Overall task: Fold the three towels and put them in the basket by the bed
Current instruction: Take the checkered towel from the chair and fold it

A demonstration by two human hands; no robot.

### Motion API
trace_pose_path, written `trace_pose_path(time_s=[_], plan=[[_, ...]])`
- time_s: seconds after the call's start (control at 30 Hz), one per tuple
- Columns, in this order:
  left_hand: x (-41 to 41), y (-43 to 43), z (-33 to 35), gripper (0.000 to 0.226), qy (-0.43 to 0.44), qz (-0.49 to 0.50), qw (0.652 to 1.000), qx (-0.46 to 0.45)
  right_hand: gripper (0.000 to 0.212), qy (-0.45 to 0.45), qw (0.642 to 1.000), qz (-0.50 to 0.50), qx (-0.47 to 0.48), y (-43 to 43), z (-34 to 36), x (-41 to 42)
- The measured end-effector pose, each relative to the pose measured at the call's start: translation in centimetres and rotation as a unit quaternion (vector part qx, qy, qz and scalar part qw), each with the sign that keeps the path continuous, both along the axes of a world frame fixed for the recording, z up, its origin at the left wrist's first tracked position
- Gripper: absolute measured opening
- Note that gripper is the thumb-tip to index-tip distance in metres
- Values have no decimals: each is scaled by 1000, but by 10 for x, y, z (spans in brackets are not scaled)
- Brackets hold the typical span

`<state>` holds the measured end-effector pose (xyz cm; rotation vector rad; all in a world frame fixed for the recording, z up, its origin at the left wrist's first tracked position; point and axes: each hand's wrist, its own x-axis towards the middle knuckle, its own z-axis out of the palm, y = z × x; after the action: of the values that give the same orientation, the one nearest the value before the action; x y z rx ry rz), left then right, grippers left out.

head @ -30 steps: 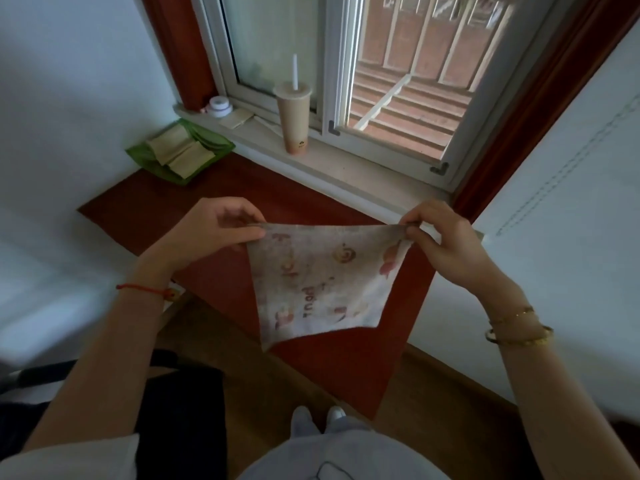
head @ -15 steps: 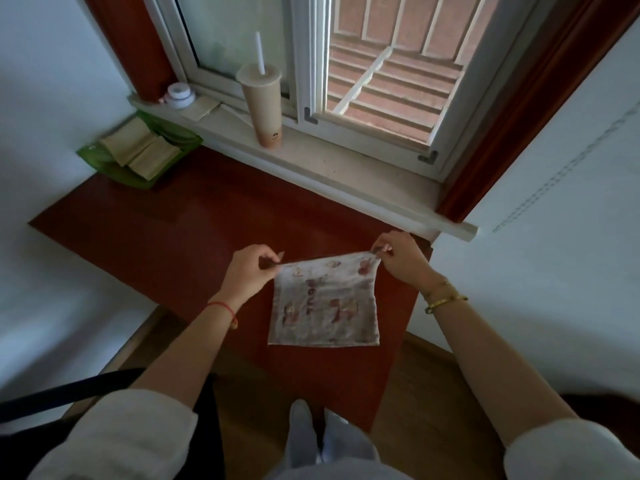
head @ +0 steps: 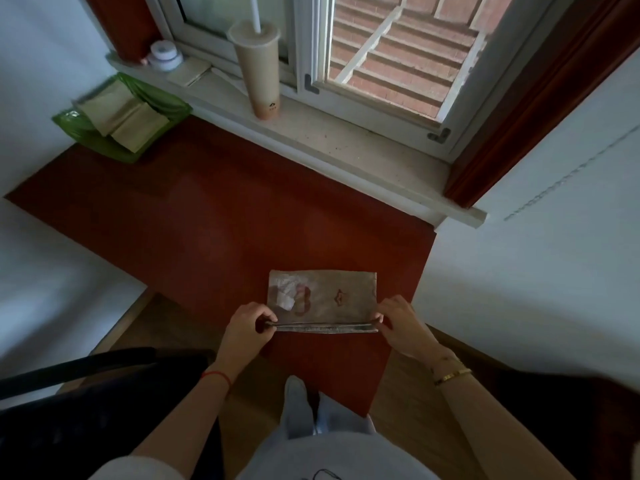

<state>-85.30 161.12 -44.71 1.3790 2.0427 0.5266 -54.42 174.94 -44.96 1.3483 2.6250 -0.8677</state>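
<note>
A small pale printed towel [head: 332, 295] lies folded on the dark red table [head: 214, 223], near its front right corner. My left hand [head: 246, 329] pinches the near left corner of its stacked edges. On the near right corner my right hand [head: 401, 323] does the same, so the near edge is stretched straight between both hands. Far off at the table's back left stands a green basket [head: 83, 133] holding folded beige towels [head: 121, 116].
A tall drink cup with a straw [head: 258, 67] and a small white jar [head: 163, 57] stand on the window sill [head: 346, 147] behind the table. White walls close both sides. A black chair [head: 86, 403] is at lower left on the wooden floor.
The towel hung from both hands in the air; now it lies on the table folded in half, and my hands have dropped to its near edge.
</note>
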Motion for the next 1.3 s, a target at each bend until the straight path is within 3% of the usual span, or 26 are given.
trace_pose_path(time_s=[0.23,0.43,0.6,0.8,0.97,1.07,1.17,1.3], plan=[[7,-11,-5,17,-18,38,999,3,13,4,1000,19,24,-7,2,0],[16,-4,-2,19,-41,199,978,-41,18,58,996,-19,66,30,24,-75],[33,4,-3,37,-76,278,955,-70,23,67,997,31,13,48,17,-151],[38,14,-7,36,-101,344,928,-103,32,6,997,76,-23,42,0,-206],[33,18,-10,45,-133,362,916,-108,24,-10,993,106,-51,42,-3,-220],[23,20,-5,50,-156,341,921,-106,11,61,991,61,-103,48,2,-214],[8,26,14,41,-159,292,939,-83,12,148,978,-1,-145,57,25,-202],[-11,43,60,23,-138,251,958,25,4,239,960,-52,-139,74,67,-182]])
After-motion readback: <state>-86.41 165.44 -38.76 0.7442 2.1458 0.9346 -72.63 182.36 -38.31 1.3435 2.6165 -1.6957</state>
